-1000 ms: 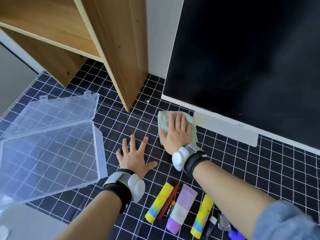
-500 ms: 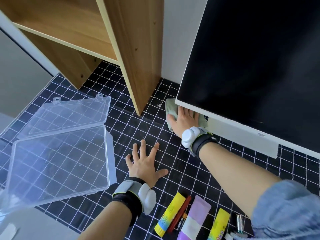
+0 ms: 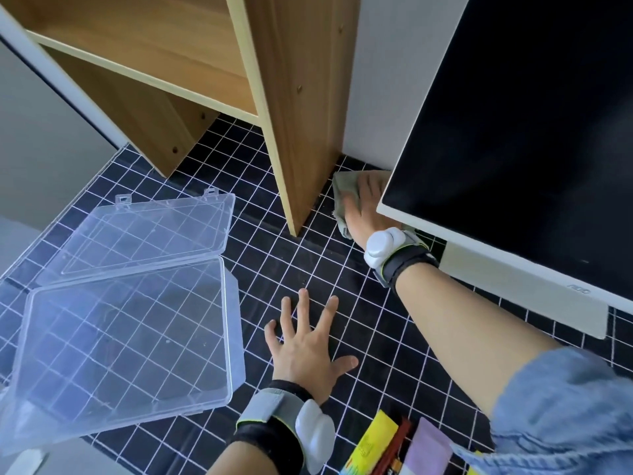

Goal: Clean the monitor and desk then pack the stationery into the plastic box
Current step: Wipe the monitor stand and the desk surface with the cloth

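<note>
- Since the earlier frame, the right hand (image 3: 364, 207) had pushed the cloth (image 3: 342, 200) farther back along the counter (image 3: 359, 303), into the gap between the wooden shelf (image 3: 301, 114) and the monitor (image 3: 531, 132); its fingertips were hidden under the monitor's lower corner.
- The right hand lay flat on the green cloth, fingers straight, pressing it against the counter.
- The left hand (image 3: 305, 347) rested palm down on the counter with fingers spread wide, holding nothing.
- The plastic box (image 3: 126, 341) lay open on the counter to the left of the left hand, its clear lid folded back toward the shelf.
- Stationery sat at the bottom edge near the left wrist: a yellow glue stick (image 3: 371, 443), a red pen (image 3: 394, 447) beside it, and a lilac tube (image 3: 426, 450), all lying on the counter and partly cut off by the frame.
- The monitor's screen was dark, its white lower bezel just above the right wrist.
</note>
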Available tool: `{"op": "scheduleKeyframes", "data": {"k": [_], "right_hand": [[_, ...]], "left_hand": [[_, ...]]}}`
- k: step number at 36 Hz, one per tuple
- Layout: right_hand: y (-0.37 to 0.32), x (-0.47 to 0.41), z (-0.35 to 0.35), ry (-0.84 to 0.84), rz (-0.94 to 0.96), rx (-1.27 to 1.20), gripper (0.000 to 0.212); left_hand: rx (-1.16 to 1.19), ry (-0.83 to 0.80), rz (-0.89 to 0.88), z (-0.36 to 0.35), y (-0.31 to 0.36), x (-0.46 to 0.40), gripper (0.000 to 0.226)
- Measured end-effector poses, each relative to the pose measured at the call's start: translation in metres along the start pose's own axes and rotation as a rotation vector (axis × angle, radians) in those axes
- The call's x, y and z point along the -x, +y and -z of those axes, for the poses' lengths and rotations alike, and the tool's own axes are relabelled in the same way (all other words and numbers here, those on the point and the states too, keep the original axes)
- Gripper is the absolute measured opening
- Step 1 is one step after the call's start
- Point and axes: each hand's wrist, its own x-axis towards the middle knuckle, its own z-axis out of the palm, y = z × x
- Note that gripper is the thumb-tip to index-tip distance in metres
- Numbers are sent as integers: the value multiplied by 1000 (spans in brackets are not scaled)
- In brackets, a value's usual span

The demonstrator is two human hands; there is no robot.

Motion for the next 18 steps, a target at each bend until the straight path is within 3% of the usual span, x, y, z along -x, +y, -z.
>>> {"op": "scheduleKeyframes", "data": {"k": [4, 8, 12, 18], "right_hand": [[-3, 0, -6, 8, 77, 99, 62], [-6, 7, -8, 36, 243, 225, 33], [-15, 21, -12, -12, 70, 228, 49], [-13, 46, -15, -98, 144, 278, 42]], "left_hand": [[8, -4, 2, -1, 0, -1, 98], [4, -2, 2, -1, -1, 0, 98], [-1, -1, 3, 0, 0, 1, 98], [0, 13, 6, 2, 1, 3, 98]]}}
